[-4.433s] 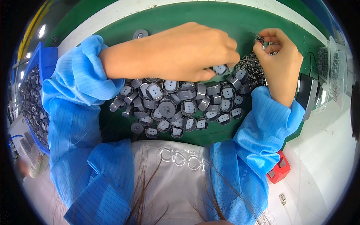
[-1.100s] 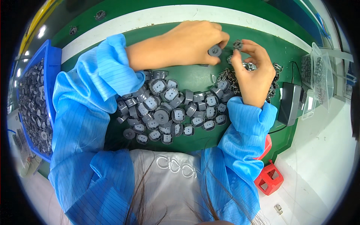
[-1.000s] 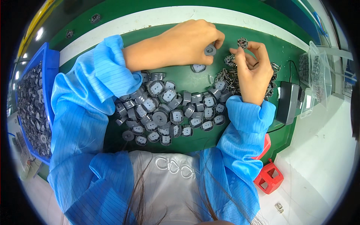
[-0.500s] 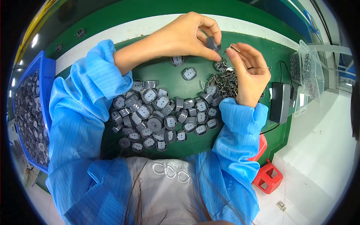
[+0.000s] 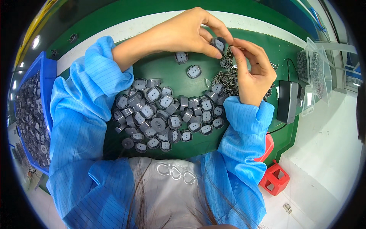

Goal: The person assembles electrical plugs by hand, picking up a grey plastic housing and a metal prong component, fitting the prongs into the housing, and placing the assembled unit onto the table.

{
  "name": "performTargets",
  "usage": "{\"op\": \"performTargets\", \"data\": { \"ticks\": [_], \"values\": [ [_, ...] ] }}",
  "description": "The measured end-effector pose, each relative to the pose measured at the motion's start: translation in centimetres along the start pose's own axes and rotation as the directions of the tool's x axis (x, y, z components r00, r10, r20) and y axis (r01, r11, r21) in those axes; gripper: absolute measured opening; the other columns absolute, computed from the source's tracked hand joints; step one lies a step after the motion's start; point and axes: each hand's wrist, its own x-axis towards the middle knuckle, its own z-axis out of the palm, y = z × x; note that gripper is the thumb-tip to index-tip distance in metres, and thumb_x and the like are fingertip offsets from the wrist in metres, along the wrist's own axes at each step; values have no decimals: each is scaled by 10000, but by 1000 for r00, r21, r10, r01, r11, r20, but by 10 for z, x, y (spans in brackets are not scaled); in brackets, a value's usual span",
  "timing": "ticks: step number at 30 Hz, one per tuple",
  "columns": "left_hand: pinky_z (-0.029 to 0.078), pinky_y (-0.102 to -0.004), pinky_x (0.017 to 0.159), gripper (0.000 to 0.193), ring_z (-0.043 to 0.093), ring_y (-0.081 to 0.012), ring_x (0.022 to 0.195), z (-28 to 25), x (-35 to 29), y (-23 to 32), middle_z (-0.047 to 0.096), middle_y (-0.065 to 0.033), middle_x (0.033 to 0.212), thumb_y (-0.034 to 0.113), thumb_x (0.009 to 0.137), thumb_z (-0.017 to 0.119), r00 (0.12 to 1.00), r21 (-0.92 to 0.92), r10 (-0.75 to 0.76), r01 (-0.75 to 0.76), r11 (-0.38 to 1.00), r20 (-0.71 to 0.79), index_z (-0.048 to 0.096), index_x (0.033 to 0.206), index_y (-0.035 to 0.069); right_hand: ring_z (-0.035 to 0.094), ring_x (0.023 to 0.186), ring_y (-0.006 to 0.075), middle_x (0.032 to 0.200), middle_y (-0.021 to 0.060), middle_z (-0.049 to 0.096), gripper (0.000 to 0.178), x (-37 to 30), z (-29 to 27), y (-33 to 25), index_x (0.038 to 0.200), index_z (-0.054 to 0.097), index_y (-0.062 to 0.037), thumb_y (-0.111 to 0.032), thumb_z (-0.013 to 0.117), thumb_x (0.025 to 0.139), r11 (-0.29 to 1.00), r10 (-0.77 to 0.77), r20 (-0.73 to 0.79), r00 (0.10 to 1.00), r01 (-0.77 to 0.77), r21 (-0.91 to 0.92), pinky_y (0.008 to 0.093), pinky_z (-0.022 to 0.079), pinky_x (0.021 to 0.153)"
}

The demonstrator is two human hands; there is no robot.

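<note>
I'm watching the left hand (image 5: 194, 31) pinching a grey cap (image 5: 218, 44) over the green bench (image 5: 179, 86), apparently by its edge so the pale inside is showing; just beside it, the right hand (image 5: 254, 65) is gripping a dark metal part (image 5: 230, 50), with loose caps (image 5: 166, 101) lying within reach

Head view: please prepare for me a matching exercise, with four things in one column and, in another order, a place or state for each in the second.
Things
1. Left hand
2. Blue bin
3. Black box
4. Heap of metal parts

Places and states
A. Partly hidden behind the right hand
B. At the left of the picture, full of small grey parts
C. Holding a round grey part
D. Near the right edge of the green table

Right pairs: 1-C, 2-B, 3-D, 4-A.
</note>
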Motion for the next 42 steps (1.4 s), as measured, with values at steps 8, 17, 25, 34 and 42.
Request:
{"op": "performTargets", "data": {
  "ticks": [8,17,25,34,42],
  "values": [
    [586,-272,774,291,705,-188,916,4,-1,-2,687,-117,980,-68,740,765,1000,54,-18,17,998,17,641,1000,-29,699,752,165,831,91,725,156,-5,4,-6,905,725,-7,49,743,762,993,-41,23,999,43,-105,273,544,707],
    [578,-274,769,279,710,-192,907,9,0,-13,710,-147,939,-79,723,755,999,0,-31,31,1000,-19,658,984,-61,703,748,196,799,81,718,171,-6,4,-8,857,714,-33,43,772,716,963,-99,6,995,98,-249,292,547,687],
    [553,-239,793,213,694,-145,919,3,2,-13,716,-131,964,-25,804,698,1000,-120,-22,24,992,18,670,1013,-56,651,955,276,1039,128,667,423,-7,15,-3,1134,661,-66,93,703,744,808,-402,56,914,383,-447,362,539,803],
    [553,-263,852,217,694,-153,915,3,-1,2,694,-110,1005,-20,806,672,997,-24,27,-29,999,-79,649,1022,-12,633,1004,191,1137,131,631,349,-10,10,0,1297,515,67,18,540,952,806,323,347,880,-448,386,312,522,886],
    [547,-281,880,312,678,-159,974,2,3,-1,686,-125,1077,-27,805,676,999,-7,-32,32,999,35,647,1115,-37,674,774,183,879,77,668,151,-6,5,-7,903,751,-57,28,741,779,957,-165,0,986,160,-242,283,571,694]
  ]
}}
